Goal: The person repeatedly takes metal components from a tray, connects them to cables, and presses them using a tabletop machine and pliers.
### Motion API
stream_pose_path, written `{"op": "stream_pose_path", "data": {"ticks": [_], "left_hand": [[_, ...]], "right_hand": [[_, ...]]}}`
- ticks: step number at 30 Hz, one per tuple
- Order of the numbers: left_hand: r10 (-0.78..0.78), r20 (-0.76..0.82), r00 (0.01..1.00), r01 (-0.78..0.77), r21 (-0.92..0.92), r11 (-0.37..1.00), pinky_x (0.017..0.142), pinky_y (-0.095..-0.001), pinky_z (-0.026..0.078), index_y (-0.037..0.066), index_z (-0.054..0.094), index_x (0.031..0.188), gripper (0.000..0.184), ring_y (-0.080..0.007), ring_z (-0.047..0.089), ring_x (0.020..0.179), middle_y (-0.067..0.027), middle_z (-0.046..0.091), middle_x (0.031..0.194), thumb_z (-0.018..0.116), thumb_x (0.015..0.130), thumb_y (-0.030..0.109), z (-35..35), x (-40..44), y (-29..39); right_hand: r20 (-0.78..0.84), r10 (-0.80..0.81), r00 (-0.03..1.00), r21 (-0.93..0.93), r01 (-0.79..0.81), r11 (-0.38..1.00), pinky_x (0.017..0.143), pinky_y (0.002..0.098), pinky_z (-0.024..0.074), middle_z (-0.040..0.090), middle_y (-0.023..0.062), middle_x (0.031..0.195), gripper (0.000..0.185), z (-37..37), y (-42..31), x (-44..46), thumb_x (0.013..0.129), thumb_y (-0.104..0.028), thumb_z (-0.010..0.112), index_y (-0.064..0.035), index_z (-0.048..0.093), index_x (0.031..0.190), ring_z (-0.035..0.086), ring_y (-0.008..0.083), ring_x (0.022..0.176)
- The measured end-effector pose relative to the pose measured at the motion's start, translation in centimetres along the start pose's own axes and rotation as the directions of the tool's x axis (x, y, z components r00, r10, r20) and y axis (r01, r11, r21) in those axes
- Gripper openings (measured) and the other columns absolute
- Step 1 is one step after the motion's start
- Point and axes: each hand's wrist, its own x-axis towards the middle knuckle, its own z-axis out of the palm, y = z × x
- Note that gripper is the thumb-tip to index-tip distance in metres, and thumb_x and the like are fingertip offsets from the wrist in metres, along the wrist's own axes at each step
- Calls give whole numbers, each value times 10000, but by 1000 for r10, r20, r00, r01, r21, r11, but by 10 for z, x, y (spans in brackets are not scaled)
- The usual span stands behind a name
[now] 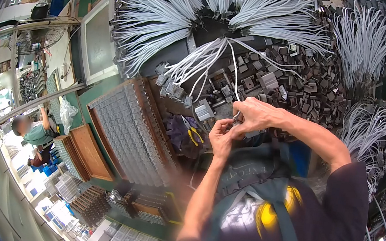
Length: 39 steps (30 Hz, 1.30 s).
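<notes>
My left hand (221, 136) and my right hand (256, 115) meet over the near edge of the bench, fingers closed in a pinch. Between their fingertips is the end of a white cable (235, 77), with a small dark fitting largely covered by the fingers. The cable runs up to a loose bundle of white cables (206, 56), several of which end in grey metal housings (173, 88). Just left of my hands, pliers with yellow handles (194, 136) rest on a dark purple cloth (177, 130). A ribbed silver block (203, 109) sits close by.
Thick fans of grey-white cables (161, 6) spread across the back. Small metal blocks (305, 81) are heaped to the right, beside more hanging cables (366, 46). A wooden-edged tray of grey housings (128, 129) stands left. Farther left, another person (40, 132) works at a tray.
</notes>
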Motion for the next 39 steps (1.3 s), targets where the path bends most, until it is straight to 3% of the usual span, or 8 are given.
{"op": "stream_pose_path", "data": {"ticks": [2, 4, 9, 13, 15, 19, 28, 39], "left_hand": [[8, -15, 1000, -8, -9, 1000, 596, -287, 604, -30, 609, 1124, 215, -165, 705, 699, -110, 712, 882, 708, 948, 45, -1, 7, -8], [-190, -76, 979, 183, -89, 979, 545, -259, 557, -12, 609, 1097, 224, -144, 681, 656, -104, 713, 874, 737, 931, 65, 4, 14, 0], [-283, -101, 954, 260, -200, 945, 557, -264, 556, -4, 562, 1165, 337, -148, 686, 690, -107, 712, 900, 765, 916, 96, 14, 40, -15], [-312, -76, 947, 311, -24, 950, 631, -323, 617, -26, 447, 1305, 577, -200, 707, 786, -167, 687, 1059, 803, 884, 143, 18, 47, -4], [-76, -137, 988, 113, 287, 951, 626, -323, 617, -37, 471, 1287, 618, -198, 703, 783, -181, 655, 1115, 843, 844, 182, 21, 50, 2], [-127, -161, 979, 170, 291, 942, 627, -317, 615, -38, 508, 1252, 636, -196, 700, 767, -174, 630, 1145, 882, 801, 209, 28, 47, 24], [102, -168, 980, -6, 492, 870, 545, -282, 519, -8, 586, 1078, 500, -143, 668, 658, -77, 671, 935, 907, 725, 140, 22, 58, 14], [199, -170, 965, -36, 667, 744, 628, -381, 503, 26, 586, 965, 354, -254, 642, 685, -104, 649, 783, 830, 722, 106, 24, 63, 26]], "right_hand": [[59, -2, 998, -50, 5, 999, 677, 431, 562, 681, 267, 779, 670, -3, -1, 0, 649, -428, 871, 127, 613, 921, 717, 379, 782], [50, -15, 999, -138, 22, 990, 676, 435, 563, 683, 264, 777, 664, -3, -1, 1, 648, -421, 876, 126, 612, 916, 714, 386, 776], [-27, 6, 1000, -272, -13, 962, 672, 455, 560, 673, 278, 768, 656, 4, 16, 13, 650, -422, 883, 112, 603, 910, 701, 429, 776], [-17, -6, 1000, -338, 0, 941, 670, 466, 557, 671, 269, 755, 626, -5, 18, 15, 673, -434, 866, 91, 584, 863, 695, 434, 756], [-4, -22, 1000, -378, 19, 926, 662, 468, 551, 671, 260, 738, 601, -7, 22, 18, 684, -431, 858, 74, 577, 850, 694, 426, 737], [5, -56, 998, -480, 52, 876, 652, 465, 544, 671, 242, 710, 556, -11, 19, 23, 691, -406, 850, 55, 580, 845, 695, 411, 717], [28, -71, 997, -586, 74, 807, 641, 465, 543, 673, 223, 693, 407, -13, 24, 30, 695, -268, 809, 42, 586, 833, 696, 399, 698], [47, -133, 990, -601, 135, 788, 619, 464, 550, 675, 217, 694, 319, -1, 31, 41, 703, -161, 780, 38, 576, 846, 700, 395, 692]]}}
